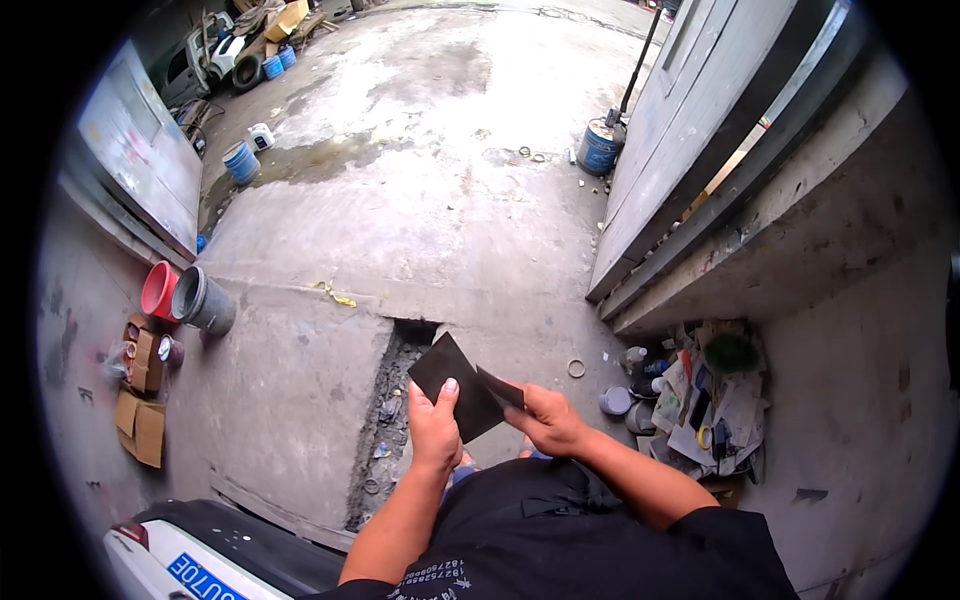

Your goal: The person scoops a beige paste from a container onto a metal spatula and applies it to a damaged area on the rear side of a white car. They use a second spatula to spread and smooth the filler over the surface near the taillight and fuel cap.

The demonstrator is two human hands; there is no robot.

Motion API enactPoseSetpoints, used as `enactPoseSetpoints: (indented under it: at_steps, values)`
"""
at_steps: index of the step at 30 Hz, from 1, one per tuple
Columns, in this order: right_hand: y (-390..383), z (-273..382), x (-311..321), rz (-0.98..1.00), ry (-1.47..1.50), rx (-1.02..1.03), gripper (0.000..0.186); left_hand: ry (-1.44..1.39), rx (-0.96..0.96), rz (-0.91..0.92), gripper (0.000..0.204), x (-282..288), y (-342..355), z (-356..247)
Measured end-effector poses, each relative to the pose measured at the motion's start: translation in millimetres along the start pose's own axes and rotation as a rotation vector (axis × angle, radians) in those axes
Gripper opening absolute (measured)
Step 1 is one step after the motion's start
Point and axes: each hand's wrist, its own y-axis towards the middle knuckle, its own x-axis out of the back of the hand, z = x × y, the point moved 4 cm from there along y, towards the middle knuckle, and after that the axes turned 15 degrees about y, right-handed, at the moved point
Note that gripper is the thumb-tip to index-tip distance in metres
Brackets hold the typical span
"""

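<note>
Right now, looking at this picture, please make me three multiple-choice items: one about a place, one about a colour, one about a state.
1. Where do the two buckets lie on their sides?
A. by the left wall
B. beside the pile of litter on the right
C. at the person's feet

2. What colour is the sheet in the hands?
A. white
B. black
C. yellow

3. How is the sheet held?
A. by both hands
B. by one hand only
C. it lies on the ground

Answers:
1 A: the red bucket and the grey bucket lie by the left wall.
2 B: the sheet is black.
3 A: the left hand and the right hand both grip it.
</note>
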Motion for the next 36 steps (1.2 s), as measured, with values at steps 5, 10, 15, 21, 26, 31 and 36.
enactPoseSetpoints:
  at_steps: [5, 10, 15, 21, 26, 31, 36]
  values:
    - [21, 17, 10, -0.059, 0.034, 0.125, 0.046, 0.041, 0.010, 0.022, 0.031, 1, 1, 2]
    - [-3, -21, 2, 0.175, -0.211, -0.008, 0.041, -0.026, 0.018, -0.006, 0.030, 9, 8, -11]
    - [14, -23, 55, -0.209, 0.232, -0.103, 0.035, -0.032, 0.186, 0.161, 0.032, 4, 9, -13]
    - [74, -26, 60, -0.173, 0.585, -0.175, 0.039, -0.032, 0.461, 0.418, 0.034, -20, -13, 10]
    - [36, -67, 39, -0.051, 0.183, -0.073, 0.041, -0.044, 0.399, 0.319, 0.030, -12, -7, 0]
    - [1, -46, 56, -0.135, -0.089, -0.447, 0.043, -0.003, 0.306, 0.223, 0.028, 18, 2, -8]
    - [6, -45, 39, 0.001, 0.029, -0.131, 0.018, 0.054, 0.163, 0.148, 0.031, 7, 8, -6]
